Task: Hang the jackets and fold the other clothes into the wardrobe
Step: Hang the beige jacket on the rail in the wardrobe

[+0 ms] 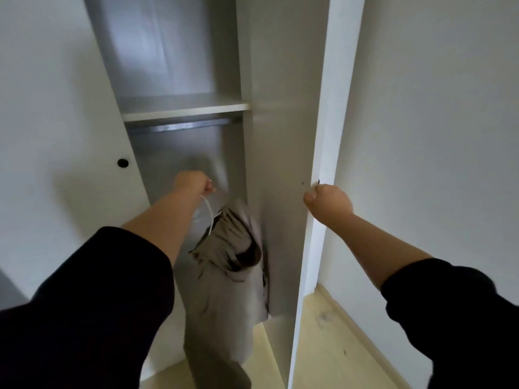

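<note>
Dark sleeves [84, 304] fill the bottom corners. Mid-frame, the left hand [192, 182] curls its fingers round a white hanger [209, 213] carrying a beige jacket [230, 276]. At right, the right hand [328, 202] clamps its fingers on the wardrobe door [283, 136] edge.

A white wardrobe [174, 153] stands open beside a plain pale wall [435, 136]. Inside, a white shelf [185, 108] sits just above a metal rail [182, 126], with the grey back in shadow. Its door [280, 164] is swung outward. A light wooden floor [337, 355] meets a pale skirting board [362, 329]. The light is soft and dim.
</note>
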Motion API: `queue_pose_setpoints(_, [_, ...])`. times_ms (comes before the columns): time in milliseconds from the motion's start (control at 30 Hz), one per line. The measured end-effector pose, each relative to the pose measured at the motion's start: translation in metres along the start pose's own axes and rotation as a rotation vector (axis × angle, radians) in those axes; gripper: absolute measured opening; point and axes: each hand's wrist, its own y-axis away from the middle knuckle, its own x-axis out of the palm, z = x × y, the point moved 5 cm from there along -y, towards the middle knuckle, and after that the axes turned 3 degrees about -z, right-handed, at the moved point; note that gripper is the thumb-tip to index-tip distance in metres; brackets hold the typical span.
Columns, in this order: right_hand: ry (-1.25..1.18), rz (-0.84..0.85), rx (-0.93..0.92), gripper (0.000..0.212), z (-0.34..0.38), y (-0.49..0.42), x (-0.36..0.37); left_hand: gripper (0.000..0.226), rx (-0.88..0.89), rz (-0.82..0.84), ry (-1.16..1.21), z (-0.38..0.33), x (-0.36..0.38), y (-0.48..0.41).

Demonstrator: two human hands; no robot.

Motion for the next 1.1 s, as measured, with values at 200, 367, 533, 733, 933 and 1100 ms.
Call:
queue_pose_setpoints(200, [0.309, 0.189, -0.012, 0.011, -0.006, 0.007, 0.015, 0.037, -0.029, 0.071, 0.153, 0.005, 0.028, 0.018])
queue_pose_setpoints(367, [0.005, 0.558, -0.125, 0.036, 0.045, 0.015, 0.074, 0.02, -0.089, 0.19, 0.24, 0.015, 0.035, 0.011])
queue_pose_setpoints(533, [-0.221, 0.821, 0.019, 0.055, 0.083, 0.01, 0.133, 0.022, -0.089, 0.219, 0.327, 0.002, 0.031, -0.015])
queue_pose_setpoints(733, [0.116, 0.365, -0.066, 0.032, 0.115, -0.038, 0.168, 0.012, -0.045, 0.308, 0.332, -0.023, 0.014, -0.074])
queue_pose_setpoints(933, [-0.06, 0.34, 0.056, 0.034, 0.149, -0.079, 0.197, 0.018, 0.661, 0.134, -1.104, -0.044, -0.043, -0.15])
queue_pose_setpoints(1100, [-0.4, 0.3, 0.174, 0.036, 0.176, -0.092, 0.208, 0.05, 0.872, -0.046, -2.435, -0.008, -0.09, -0.199])
